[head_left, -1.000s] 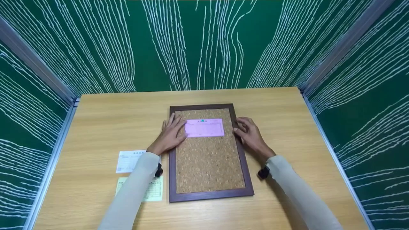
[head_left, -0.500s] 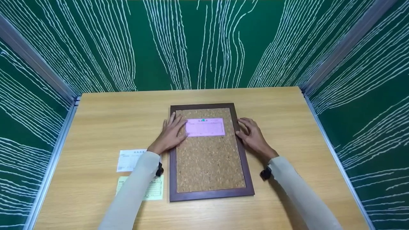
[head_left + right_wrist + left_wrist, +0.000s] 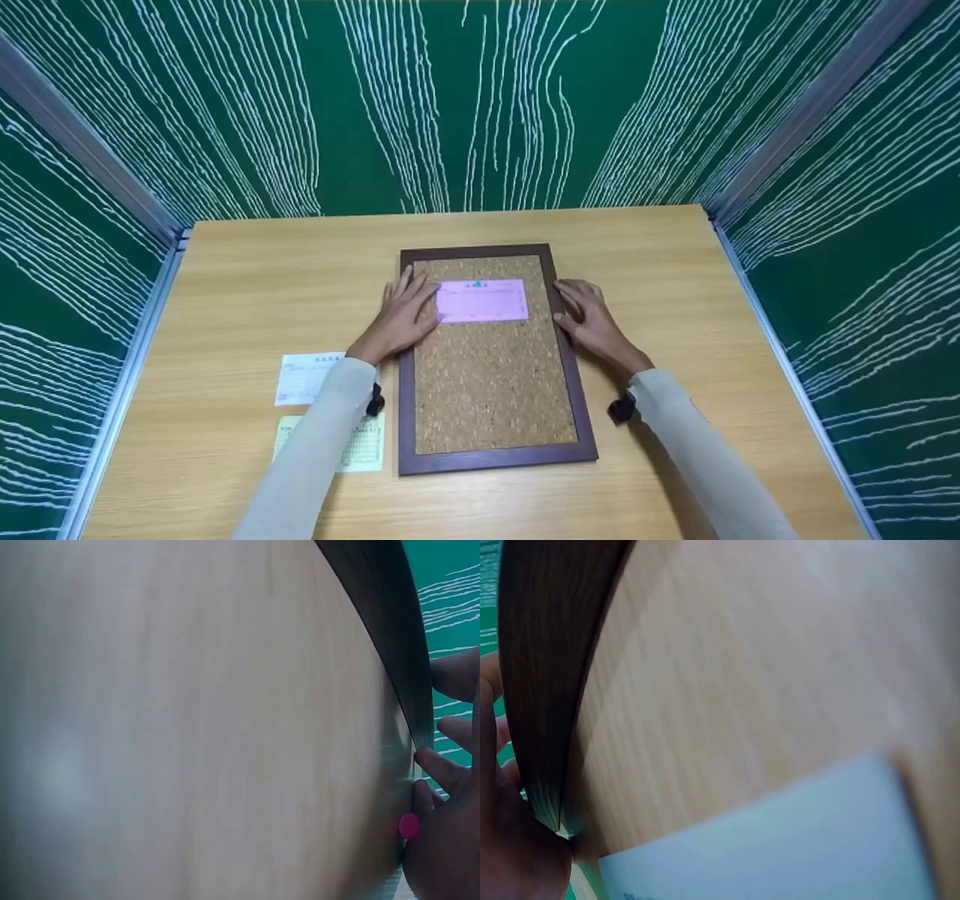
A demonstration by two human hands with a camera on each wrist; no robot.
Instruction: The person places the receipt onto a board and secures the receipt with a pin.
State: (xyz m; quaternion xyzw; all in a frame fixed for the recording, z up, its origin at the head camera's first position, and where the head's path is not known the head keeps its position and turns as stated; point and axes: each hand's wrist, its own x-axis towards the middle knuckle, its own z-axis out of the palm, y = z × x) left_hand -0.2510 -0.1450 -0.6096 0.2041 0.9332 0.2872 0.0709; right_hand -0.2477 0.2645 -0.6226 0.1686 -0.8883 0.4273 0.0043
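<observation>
A cork board [image 3: 491, 390] in a dark brown frame lies flat on the table. On its upper part is a pink slip [image 3: 482, 304] with a green pin [image 3: 478, 284] at its top edge. My left hand [image 3: 396, 319] rests on the board's left side, its fingers extended over frame and cork and its fingertips at the slip's left edge. At the right side of the frame, my right hand [image 3: 596, 322] touches the edge with thumb and forefinger. A small pink round-headed pin [image 3: 409, 826] shows against its curled lower fingers in the right wrist view; how it is gripped is partly hidden.
Left of the board lie a white slip [image 3: 304, 379] and a green slip [image 3: 365, 444], both partly covered by the left sleeve. The wooden table [image 3: 285, 285] is bounded by green walls [image 3: 495, 112] with white wavy lines. Metal rails [image 3: 787, 367] run along its sides.
The right thumb has slid slightly toward the near end of the frame, away from the forefinger. The left hand, board and slips keep their places; the view shifts a little.
</observation>
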